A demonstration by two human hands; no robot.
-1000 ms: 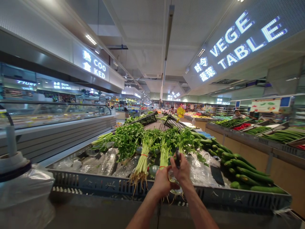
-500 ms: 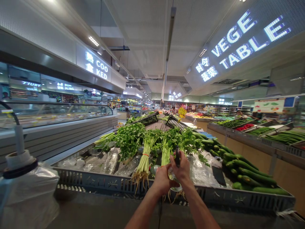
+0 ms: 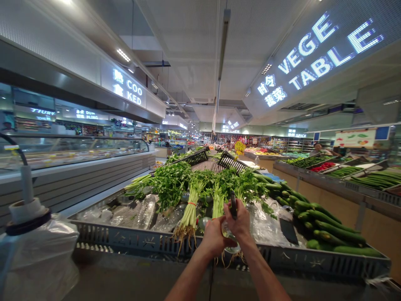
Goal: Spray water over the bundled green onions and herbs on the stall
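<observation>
Both my hands meet over the front rim of a grey slatted crate [image 3: 131,240] of bundled leafy herbs. My left hand [image 3: 213,237] is closed round the stem end of a herb bunch [image 3: 218,200], whose pale roots [image 3: 226,260] hang below the hands. My right hand [image 3: 242,223] is closed on a narrow dark tool [image 3: 233,205] that points upward beside the bunch. What kind of tool it is I cannot make out. Another tied bunch [image 3: 189,211] with a red band lies just left of my hands.
Dark green cucumbers [image 3: 319,225] fill the right part of the display, with clear plastic sheeting [image 3: 266,225] beside them. A plastic-wrapped container with a hose [image 3: 34,246] stands at the left. Further vegetable stands [image 3: 354,179], a glass counter [image 3: 75,150] and distant people lie beyond.
My hands and the bunch have stayed almost in place at the crate's rim. The view has shifted slightly to the left.
</observation>
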